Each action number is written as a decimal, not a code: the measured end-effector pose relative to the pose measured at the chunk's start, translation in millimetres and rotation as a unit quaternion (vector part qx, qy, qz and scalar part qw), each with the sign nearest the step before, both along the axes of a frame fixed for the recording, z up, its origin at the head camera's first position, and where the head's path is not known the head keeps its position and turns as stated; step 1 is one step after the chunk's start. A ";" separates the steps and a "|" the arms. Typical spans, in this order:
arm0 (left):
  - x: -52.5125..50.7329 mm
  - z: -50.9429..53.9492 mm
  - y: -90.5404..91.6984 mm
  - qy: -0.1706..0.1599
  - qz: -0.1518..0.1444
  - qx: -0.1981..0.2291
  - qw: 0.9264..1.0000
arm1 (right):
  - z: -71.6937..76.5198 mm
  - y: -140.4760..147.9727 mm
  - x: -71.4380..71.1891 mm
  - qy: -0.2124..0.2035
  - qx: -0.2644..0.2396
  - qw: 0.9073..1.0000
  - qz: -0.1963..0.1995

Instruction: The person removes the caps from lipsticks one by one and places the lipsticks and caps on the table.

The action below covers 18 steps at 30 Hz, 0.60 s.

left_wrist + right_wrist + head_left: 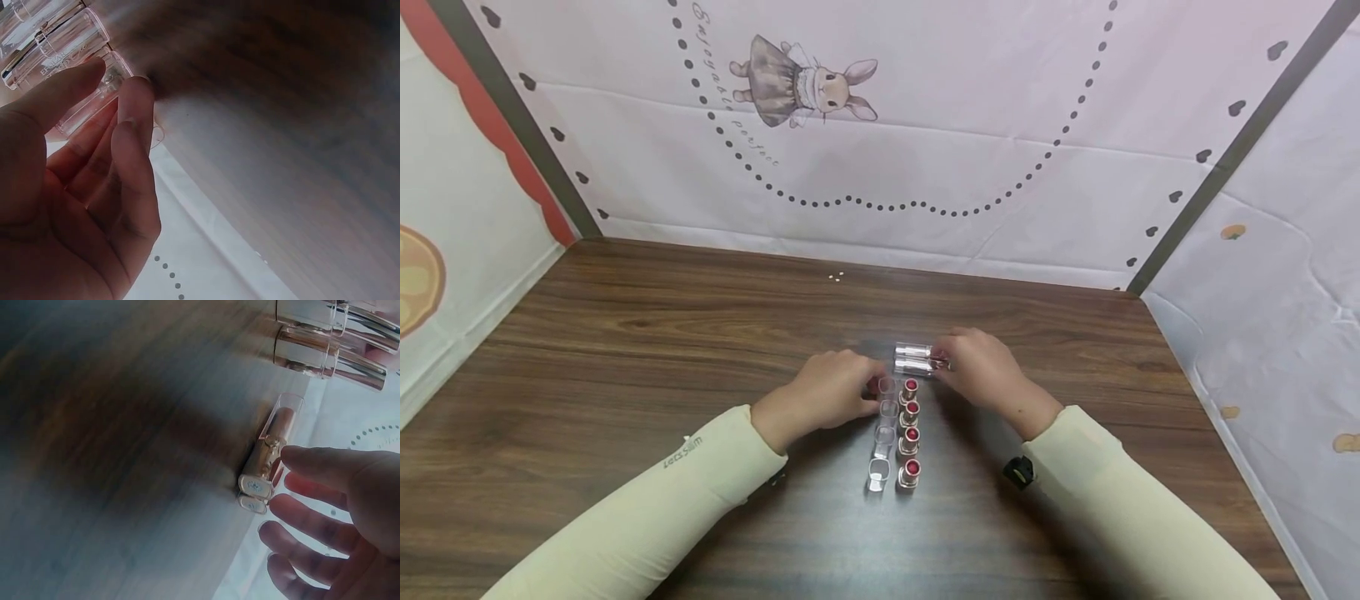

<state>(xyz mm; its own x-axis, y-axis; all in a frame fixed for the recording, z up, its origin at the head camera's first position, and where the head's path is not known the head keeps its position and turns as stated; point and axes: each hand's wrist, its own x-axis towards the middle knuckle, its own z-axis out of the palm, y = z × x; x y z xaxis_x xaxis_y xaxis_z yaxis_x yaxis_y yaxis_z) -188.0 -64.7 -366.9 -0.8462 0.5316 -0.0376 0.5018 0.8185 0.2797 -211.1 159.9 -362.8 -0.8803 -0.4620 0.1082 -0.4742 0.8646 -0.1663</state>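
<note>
The left hand (831, 387) pinches a clear cap (887, 386); the right hand (981, 368) sits spread by two lying lipsticks (913, 365). Only its wrist view shows their bases (255, 485).

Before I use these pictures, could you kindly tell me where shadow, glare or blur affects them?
Head view: pale glare on the table in front of the standing lipsticks, glints on the lying lipsticks. Left wrist view: the left hand looks shaded, the table dark at upper right, its grain soft. Right wrist view: table grain soft, with a dark patch left of the right hand.
</note>
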 end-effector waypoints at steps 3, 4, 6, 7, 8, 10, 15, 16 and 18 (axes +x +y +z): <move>-0.1 0.2 -0.1 0.001 -0.001 0.001 1.000 | -1.8 -2.5 -0.7 0.003 0.004 1.000 -0.001; 0.0 0.2 -0.1 0.002 -0.001 0.001 1.000 | -2.5 -2.9 -0.7 0.003 0.006 1.000 -0.001; 0.1 0.0 -0.1 0.003 -0.003 0.001 1.000 | -3.6 -3.5 -0.5 0.006 0.007 1.000 0.000; 0.1 -0.1 -0.1 0.004 -0.003 0.001 1.000 | -4.1 -3.8 -0.2 0.006 0.007 1.000 0.000; 0.0 -0.2 0.0 0.005 -0.004 0.001 1.000 | -4.4 -3.9 0.0 0.007 0.007 1.000 0.000; 0.1 0.0 0.1 0.005 -0.004 0.001 1.000 | -5.0 -4.1 0.5 0.008 0.007 1.000 -0.001; 0.3 0.6 0.3 0.004 -0.003 0.000 1.000 | -5.9 -4.4 1.2 0.002 0.012 1.000 -0.011; 0.4 0.5 0.3 0.005 -0.002 0.000 1.000 | -6.1 -4.6 1.1 0.000 0.013 1.000 -0.013; 0.3 0.4 0.3 0.006 -0.002 0.000 1.000 | -6.7 -4.8 1.2 -0.003 0.015 1.000 -0.016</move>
